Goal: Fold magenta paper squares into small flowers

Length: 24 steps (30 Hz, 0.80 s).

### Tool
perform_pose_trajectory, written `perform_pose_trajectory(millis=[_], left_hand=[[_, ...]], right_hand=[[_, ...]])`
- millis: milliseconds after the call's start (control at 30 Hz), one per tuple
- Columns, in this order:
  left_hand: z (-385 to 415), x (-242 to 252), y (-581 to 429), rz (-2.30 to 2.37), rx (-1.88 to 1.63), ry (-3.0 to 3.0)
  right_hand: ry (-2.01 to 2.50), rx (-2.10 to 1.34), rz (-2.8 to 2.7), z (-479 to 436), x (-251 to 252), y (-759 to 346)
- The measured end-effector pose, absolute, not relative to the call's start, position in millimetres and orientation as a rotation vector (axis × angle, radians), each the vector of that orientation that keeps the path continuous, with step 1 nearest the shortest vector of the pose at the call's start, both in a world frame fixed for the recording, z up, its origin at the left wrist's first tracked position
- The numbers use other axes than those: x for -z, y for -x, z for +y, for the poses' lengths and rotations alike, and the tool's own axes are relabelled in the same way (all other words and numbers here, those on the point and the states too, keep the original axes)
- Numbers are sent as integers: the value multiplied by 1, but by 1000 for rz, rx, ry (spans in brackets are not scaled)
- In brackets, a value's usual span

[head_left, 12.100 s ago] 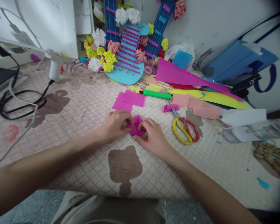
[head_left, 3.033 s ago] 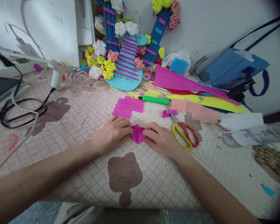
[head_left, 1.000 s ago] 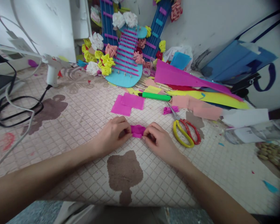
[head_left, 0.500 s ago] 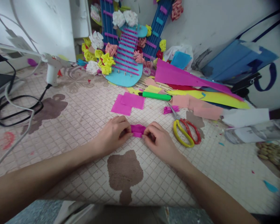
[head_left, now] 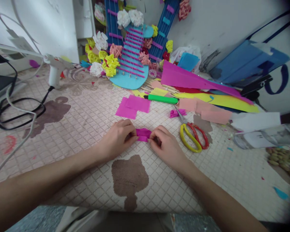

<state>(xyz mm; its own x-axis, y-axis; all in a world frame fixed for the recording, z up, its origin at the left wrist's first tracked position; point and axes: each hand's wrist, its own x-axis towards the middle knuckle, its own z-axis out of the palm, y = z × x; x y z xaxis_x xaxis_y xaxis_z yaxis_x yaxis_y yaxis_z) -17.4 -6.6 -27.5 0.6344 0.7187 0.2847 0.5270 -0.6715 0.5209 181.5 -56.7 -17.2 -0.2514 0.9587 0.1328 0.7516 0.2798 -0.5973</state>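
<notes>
A small folded piece of magenta paper (head_left: 143,134) lies between my hands at the middle of the table. My left hand (head_left: 122,137) pinches its left end, and my right hand (head_left: 163,140) pinches its right end. Just behind my left hand are flat magenta paper squares (head_left: 137,103). Beyond my right hand rests a folded magenta paper bundle (head_left: 177,113), touched by the tip of the scissors (head_left: 194,135), which have one yellow and one red handle.
A green marker (head_left: 162,99), coloured paper sheets (head_left: 183,79) and paper-flower crafts (head_left: 130,64) stand or lie at the back. The white glue gun (head_left: 55,72) with its cable is back left. At the right lies a clear bottle (head_left: 263,137).
The fingers of my left hand have shifted very slightly along the folded magenta paper. Otherwise the hands hold nearly the same pose, and the whole view has moved a little.
</notes>
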Motion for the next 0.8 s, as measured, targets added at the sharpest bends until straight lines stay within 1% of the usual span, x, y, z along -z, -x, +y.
perform_pose_trajectory(millis=[800], left_hand=[[-6,30,14,1066,-640,-2414]], right_hand=[[1568,-542,-2061,-55,20,-179]])
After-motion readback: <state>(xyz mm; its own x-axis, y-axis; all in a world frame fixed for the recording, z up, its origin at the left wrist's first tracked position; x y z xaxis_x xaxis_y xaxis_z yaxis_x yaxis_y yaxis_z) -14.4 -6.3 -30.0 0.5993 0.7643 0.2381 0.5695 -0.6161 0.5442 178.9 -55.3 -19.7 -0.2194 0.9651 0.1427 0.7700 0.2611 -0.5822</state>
